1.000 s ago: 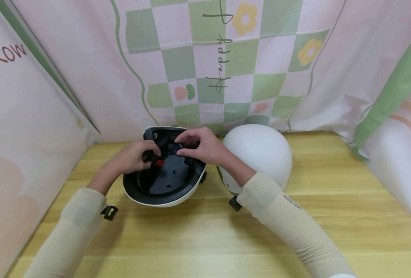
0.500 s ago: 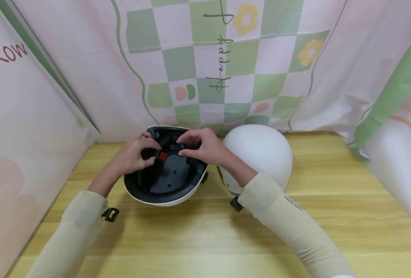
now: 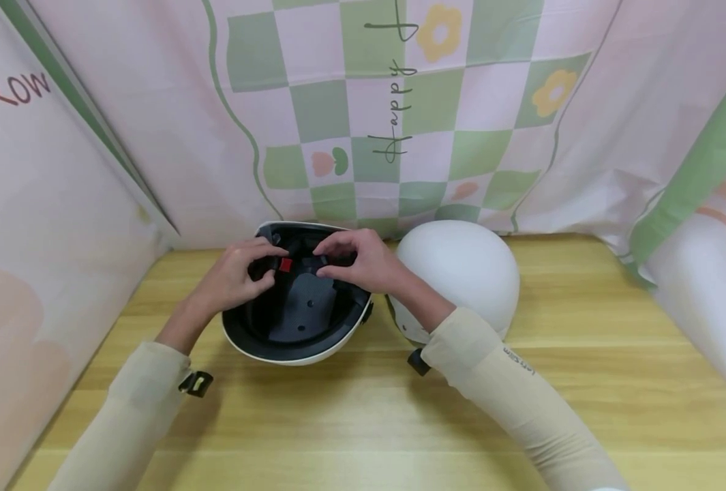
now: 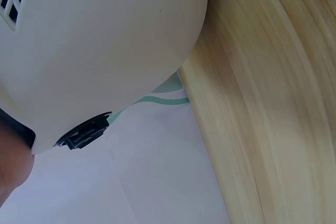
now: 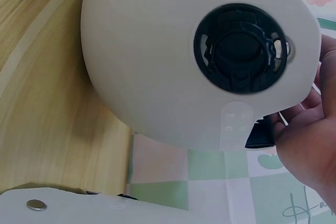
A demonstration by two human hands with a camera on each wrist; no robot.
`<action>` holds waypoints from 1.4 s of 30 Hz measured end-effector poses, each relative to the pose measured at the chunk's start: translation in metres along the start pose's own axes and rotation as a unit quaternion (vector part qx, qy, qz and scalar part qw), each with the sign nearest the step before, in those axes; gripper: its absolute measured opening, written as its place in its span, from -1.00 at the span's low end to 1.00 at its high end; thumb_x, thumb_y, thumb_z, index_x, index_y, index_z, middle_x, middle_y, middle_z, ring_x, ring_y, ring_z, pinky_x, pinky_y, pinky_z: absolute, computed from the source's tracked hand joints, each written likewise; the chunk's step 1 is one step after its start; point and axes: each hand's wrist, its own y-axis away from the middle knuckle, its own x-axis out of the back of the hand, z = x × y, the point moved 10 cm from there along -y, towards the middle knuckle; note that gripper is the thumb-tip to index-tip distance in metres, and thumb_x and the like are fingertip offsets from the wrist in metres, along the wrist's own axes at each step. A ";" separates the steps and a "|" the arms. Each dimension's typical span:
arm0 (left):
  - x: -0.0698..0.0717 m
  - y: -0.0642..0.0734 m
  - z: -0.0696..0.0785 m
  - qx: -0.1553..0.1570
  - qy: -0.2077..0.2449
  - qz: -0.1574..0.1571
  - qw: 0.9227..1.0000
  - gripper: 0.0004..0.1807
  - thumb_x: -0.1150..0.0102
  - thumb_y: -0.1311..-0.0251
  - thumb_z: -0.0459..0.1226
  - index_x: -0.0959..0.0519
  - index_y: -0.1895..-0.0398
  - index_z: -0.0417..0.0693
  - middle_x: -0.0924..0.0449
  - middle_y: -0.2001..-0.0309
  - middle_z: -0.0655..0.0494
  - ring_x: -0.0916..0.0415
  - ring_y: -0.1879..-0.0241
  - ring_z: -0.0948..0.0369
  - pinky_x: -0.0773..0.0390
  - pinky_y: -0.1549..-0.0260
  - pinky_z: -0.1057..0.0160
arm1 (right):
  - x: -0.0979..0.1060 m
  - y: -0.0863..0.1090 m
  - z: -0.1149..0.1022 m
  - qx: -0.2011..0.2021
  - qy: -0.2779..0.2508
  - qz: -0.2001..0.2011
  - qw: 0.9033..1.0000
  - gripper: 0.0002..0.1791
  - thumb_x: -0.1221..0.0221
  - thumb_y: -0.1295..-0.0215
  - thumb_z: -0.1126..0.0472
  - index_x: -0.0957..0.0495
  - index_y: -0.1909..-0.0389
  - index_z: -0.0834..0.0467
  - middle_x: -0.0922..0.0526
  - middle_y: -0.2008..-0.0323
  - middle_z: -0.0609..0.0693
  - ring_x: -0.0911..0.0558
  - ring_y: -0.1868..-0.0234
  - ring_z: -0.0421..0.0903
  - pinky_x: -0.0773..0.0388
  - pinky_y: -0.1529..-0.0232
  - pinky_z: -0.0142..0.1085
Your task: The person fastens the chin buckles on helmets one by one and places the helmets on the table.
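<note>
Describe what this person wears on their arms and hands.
The left hand and right hand wear no gloves. The left sleeve and right sleeve are beige, fitted and stop near the wrists. Small dark lettering marks the right one. A small black fitting shows beside the left wrist, another dark attachment beside the right.

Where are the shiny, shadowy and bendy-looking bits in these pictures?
Head view: a pale shine on the near middle of the table, soft shadows beside the left sleeve and right sleeve, and dark details blending together inside the upturned helmet; left wrist view: the wood lines curve, perhaps from the lens; right wrist view: the wood lines curve there too.
</note>
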 end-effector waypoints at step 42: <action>0.009 0.010 0.001 0.019 0.077 0.075 0.994 -0.68 -0.57 -0.06 -0.42 -0.74 0.08 -0.22 -0.77 0.12 -0.07 -0.71 0.10 0.03 -0.65 0.01 -0.05 | -0.007 -0.004 -0.015 0.068 0.111 0.035 0.991 -0.77 -0.42 -0.28 0.31 -0.76 0.06 0.26 -0.77 0.05 0.10 -0.70 -0.03 -0.01 -0.63 -0.11 -0.19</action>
